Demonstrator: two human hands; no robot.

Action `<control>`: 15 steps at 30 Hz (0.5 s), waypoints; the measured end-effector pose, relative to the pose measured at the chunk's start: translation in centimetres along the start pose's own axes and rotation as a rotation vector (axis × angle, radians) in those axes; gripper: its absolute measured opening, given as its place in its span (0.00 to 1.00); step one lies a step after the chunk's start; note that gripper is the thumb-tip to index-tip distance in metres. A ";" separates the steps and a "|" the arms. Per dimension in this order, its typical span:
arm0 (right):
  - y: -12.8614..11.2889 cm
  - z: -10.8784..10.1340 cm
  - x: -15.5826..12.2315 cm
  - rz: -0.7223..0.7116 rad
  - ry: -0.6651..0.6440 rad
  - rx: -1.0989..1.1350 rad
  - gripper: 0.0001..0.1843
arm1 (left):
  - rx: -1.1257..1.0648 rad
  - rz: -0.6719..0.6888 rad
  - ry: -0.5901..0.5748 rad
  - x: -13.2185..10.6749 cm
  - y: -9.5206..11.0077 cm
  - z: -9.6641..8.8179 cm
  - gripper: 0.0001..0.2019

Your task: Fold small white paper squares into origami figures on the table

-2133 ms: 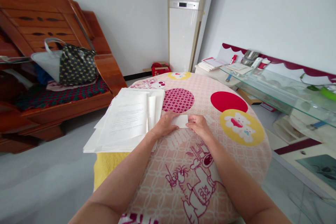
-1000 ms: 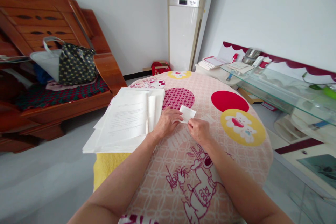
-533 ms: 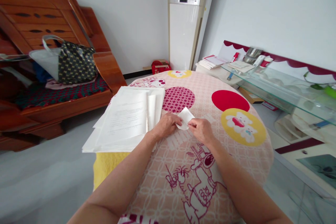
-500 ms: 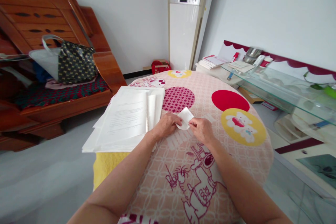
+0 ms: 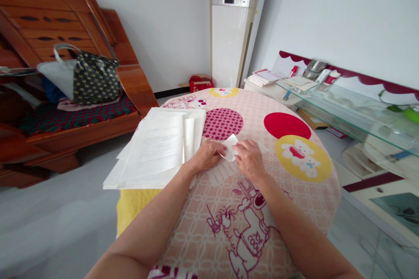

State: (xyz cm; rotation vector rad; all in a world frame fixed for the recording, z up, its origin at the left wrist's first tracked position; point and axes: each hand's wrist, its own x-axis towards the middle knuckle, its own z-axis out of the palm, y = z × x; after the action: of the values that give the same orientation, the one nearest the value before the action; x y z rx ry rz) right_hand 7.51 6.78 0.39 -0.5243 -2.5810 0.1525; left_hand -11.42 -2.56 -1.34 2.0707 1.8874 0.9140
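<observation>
Head view shows a cloth-covered table (image 5: 218, 205) with stacked papers (image 5: 159, 146) on its left side. Beside them, the left hand (image 5: 207, 155) pinches, and the right hand (image 5: 250, 159) touches with bent fingers, its grip unclear, a small white paper (image 5: 230, 148) between the two.

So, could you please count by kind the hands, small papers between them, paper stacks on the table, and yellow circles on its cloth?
Left hand and right hand: 2
Small paper: 1
Paper stack: 1
Yellow circles: 2
Total: 6
</observation>
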 end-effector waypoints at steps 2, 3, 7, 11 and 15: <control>0.3 0.6 -0.1 -0.071 -0.090 0.111 0.11 | 0.009 -0.013 0.021 0.0 0.0 -0.1 0.13; 0.5 1.0 -0.2 -0.092 -0.122 0.147 0.12 | 0.008 -0.021 0.033 -0.1 0.0 -0.1 0.13; 0.9 1.8 -0.3 -0.123 -0.147 0.163 0.03 | 0.008 -0.054 0.059 -0.1 -0.4 -0.1 0.11; 0.4 2.1 -0.2 -0.140 -0.164 0.112 0.11 | 0.005 -0.044 0.066 0.0 -0.7 0.0 0.11; -0.5 2.4 -0.4 -0.132 -0.167 0.087 0.12 | 0.003 -0.032 0.097 0.0 -0.9 0.0 0.13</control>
State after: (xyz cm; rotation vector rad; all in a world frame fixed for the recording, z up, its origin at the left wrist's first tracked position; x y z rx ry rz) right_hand 6.49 6.12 -1.77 -0.3199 -2.7471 0.2720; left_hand -12.17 -2.37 -1.80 2.0257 1.9653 1.0222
